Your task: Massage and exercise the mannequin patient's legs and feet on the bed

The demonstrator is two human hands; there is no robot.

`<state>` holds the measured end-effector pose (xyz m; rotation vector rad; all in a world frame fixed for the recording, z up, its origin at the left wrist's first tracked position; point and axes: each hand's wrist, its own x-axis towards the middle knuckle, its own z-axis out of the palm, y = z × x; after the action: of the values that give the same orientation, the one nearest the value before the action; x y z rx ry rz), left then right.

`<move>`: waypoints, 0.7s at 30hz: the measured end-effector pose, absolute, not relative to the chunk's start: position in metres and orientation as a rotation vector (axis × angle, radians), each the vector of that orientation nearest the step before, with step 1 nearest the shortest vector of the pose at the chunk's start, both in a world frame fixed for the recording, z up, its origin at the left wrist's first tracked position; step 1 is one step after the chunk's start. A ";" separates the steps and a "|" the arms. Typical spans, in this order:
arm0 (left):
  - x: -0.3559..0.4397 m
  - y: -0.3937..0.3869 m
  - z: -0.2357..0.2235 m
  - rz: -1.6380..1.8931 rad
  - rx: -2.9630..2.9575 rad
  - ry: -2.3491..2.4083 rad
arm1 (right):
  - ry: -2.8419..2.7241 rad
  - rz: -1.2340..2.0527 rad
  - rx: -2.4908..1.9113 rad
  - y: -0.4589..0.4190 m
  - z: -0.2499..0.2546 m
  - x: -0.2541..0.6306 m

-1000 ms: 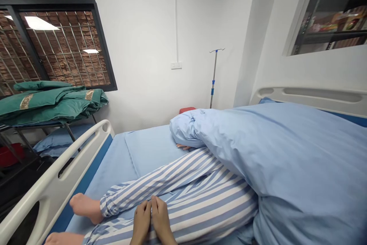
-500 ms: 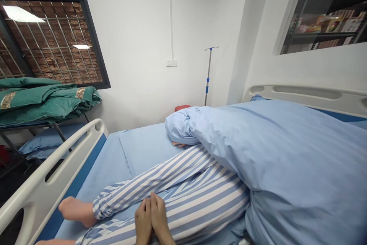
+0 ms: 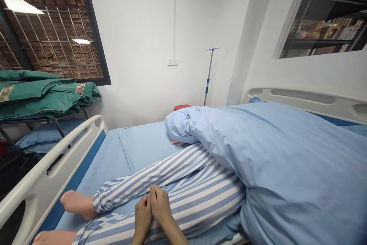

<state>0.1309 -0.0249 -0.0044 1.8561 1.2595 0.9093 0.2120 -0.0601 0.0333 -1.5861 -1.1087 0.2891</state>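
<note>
At far left we see folded green quilts on a metal-framed bed below a barred window. Next comes the white footboard of our blue-sheeted bed, with two bare feet just inside it. From the feet, the blue-and-white striped trousers run rightward across the mattress, the legs inside them slightly apart. Over the nearer trouser leg we have our left hand and, close beside it, our right hand, both closed with fingers curled in; we cannot tell whether they pinch any cloth. Beyond, a wall socket sits above a red object, and fingertips poke out under the bunched blue quilt. Behind the quilt stands an IV pole; farther right are the pale headboard and loaded shelves behind glass.
</note>
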 end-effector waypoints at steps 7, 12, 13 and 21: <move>0.126 -0.024 -0.010 0.926 1.857 1.276 | -1.149 0.244 -1.699 -0.065 0.002 0.208; 0.130 -0.026 -0.007 0.868 1.916 1.326 | -1.056 0.330 -1.693 -0.064 -0.015 0.212; 0.132 -0.026 -0.006 0.861 1.907 1.330 | -1.029 0.348 -1.679 -0.063 -0.014 0.214; 0.162 -0.034 0.037 1.012 1.489 1.091 | -0.919 0.395 -1.571 -0.061 -0.009 0.218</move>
<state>0.1619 -0.0337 0.0375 1.4886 1.0912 1.0122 0.2183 -0.0606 -0.0094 -1.5715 -0.9186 0.3948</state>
